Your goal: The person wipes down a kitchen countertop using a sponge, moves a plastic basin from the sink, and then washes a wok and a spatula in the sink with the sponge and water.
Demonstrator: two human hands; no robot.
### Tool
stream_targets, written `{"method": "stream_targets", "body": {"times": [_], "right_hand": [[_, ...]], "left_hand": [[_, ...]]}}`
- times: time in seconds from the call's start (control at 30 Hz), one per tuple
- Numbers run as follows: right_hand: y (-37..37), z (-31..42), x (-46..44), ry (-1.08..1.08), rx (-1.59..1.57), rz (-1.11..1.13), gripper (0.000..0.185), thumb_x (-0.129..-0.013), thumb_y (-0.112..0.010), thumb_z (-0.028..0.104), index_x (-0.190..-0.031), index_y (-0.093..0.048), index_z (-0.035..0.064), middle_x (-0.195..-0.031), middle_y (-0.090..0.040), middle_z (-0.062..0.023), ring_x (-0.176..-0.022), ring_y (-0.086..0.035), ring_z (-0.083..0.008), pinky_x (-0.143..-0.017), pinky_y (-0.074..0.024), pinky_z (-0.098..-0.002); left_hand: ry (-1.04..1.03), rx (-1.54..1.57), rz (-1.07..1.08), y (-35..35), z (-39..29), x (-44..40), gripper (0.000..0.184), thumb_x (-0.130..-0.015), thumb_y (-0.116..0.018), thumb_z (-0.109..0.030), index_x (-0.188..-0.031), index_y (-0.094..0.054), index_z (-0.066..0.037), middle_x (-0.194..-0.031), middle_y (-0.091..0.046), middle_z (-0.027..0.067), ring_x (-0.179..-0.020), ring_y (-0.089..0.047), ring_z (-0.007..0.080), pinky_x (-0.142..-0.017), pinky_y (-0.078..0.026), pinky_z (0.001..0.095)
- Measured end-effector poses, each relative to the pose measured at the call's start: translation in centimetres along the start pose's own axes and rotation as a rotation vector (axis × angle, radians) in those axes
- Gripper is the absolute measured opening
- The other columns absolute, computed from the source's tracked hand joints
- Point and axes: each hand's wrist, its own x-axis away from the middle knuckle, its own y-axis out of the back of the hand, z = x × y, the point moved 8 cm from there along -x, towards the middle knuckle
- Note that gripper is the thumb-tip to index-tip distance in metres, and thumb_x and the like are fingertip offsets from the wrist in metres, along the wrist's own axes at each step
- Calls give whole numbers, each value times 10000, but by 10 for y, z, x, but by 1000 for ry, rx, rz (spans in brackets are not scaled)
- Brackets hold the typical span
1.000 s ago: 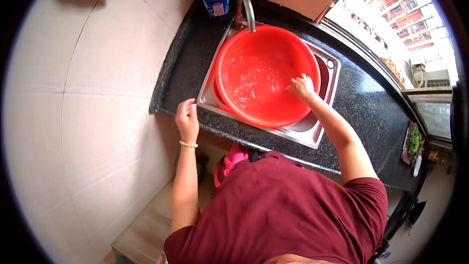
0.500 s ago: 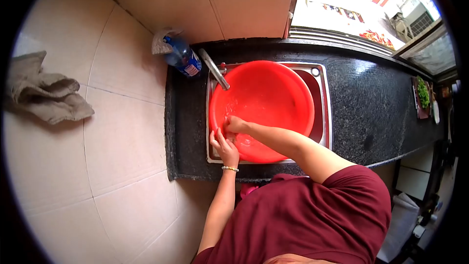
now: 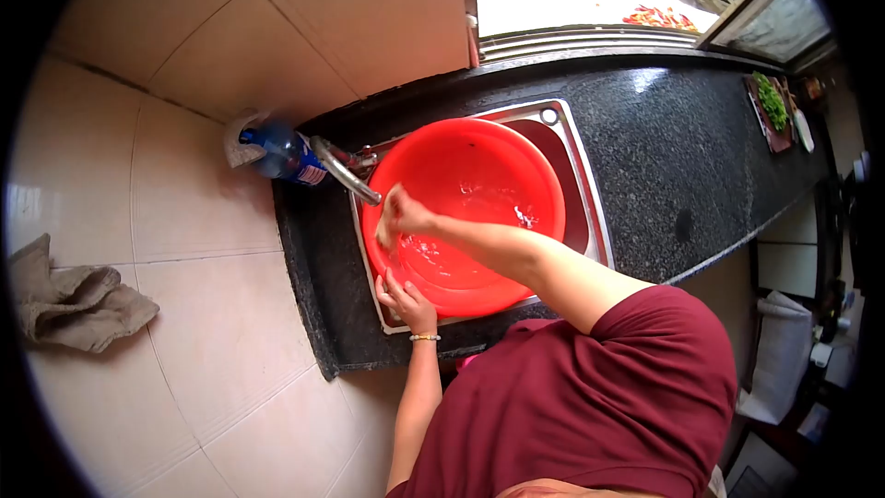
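A large red plastic basin [image 3: 527, 186] sits over the steel sink [image 3: 597, 212], with a little water glinting inside. My left hand [image 3: 412, 308] grips the basin's near-left rim, fingers bent over the edge. Inside the basin, my right hand [image 3: 404, 211] is closed and pressed towards the left wall, below the faucet [image 3: 347, 173]. A small pale tan piece [image 3: 384, 232] shows under its fingers; whether it is a cloth or a sponge, I cannot tell.
A blue plastic bottle [image 3: 284, 155] stands in the counter corner. Black speckled counter [image 3: 664, 175] runs right towards a board [image 3: 777, 136] with green leaves [image 3: 771, 101]. A brown-grey cloth [image 3: 78, 304] hangs on the tiled wall. A window [image 3: 590, 0] opens behind the sink.
My right hand has slid up along the basin's left wall, away from my left hand. The left hand keeps its hold on the rim. The view has turned and shifted.
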Motion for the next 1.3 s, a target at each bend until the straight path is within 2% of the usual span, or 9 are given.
{"method": "stream_targets", "body": {"times": [0.17,0.3,0.47,0.6,0.9,0.97,1.1,1.23,1.3], "right_hand": [[-41,35,112,10,76,536,391,-711,-650,220,-942,-356,107,-762,-527,-115,-657,-574,-263,-475,-459,-375],[16,-11,190,-100,635,1232,312,-705,-587,266,-941,-561,63,-823,-625,-147,-837,-616,-292,-677,-481,-392],[154,15,139,72,1321,102,284,-788,-559,329,-956,-564,100,-985,-595,-88,-843,-567,-274,-755,-468,-384],[126,-36,151,-283,1013,751,216,-808,-499,275,-914,-620,131,-925,-588,-72,-951,-503,-249,-739,-439,-379],[172,89,39,542,1554,-98,227,-810,-485,225,-973,-637,183,-1084,-477,21,-1013,-438,-178,-740,-382,-312],[168,37,43,454,1984,340,281,-810,-500,220,-1056,-625,164,-1148,-472,-6,-1029,-428,-183,-736,-371,-296],[162,-60,88,-95,1152,521,291,-824,-450,170,-1087,-553,100,-929,-644,-119,-818,-639,-246,-627,-503,-422],[191,19,116,-107,930,-108,323,-816,-477,191,-1132,-458,123,-899,-613,-155,-787,-623,-276,-662,-503,-415],[186,-16,120,-262,1101,-29,381,-793,-503,152,-1164,-431,106,-1089,-518,-172,-863,-591,-319,-715,-499,-422]], "left_hand": [[-45,-2,-45,1,2,2,393,-896,-437,-128,-1256,-395,23,-1267,-295,214,-1124,-404,345,-931,-381,401],[-26,8,-26,3,-4,2,421,-848,-459,-57,-1257,-393,16,-1263,-289,221,-1146,-381,360,-950,-366,410],[-256,-416,-50,8,-49,1,427,-787,-533,-37,-1208,-465,-22,-1322,-316,194,-1254,-291,347,-1035,-272,428],[-399,-305,330,-39,-69,-3,323,-749,-604,-85,-1069,-589,-44,-1304,-392,169,-1279,-263,340,-1043,-254,447],[-245,-300,467,-69,-34,-2,244,-776,-589,-141,-1011,-614,-81,-1195,-509,102,-1184,-401,288,-988,-320,416],[-198,-319,502,-69,-32,-3,242,-783,-584,-154,-1016,-614,-99,-1198,-509,90,-1185,-402,277,-986,-321,415],[-150,-457,625,-77,-34,2,270,-792,-575,-178,-1050,-604,-106,-1207,-508,90,-1179,-421,273,-964,-346,433],[-86,-539,1123,-119,-20,22,262,-800,-549,-207,-1020,-608,-78,-1104,-571,145,-1060,-520,315,-906,-403,426],[-128,-470,1298,-155,-1,35,256,-800,-532,-216,-991,-613,-64,-1028,-601,178,-980,-564,337,-872,-430,422]]}}
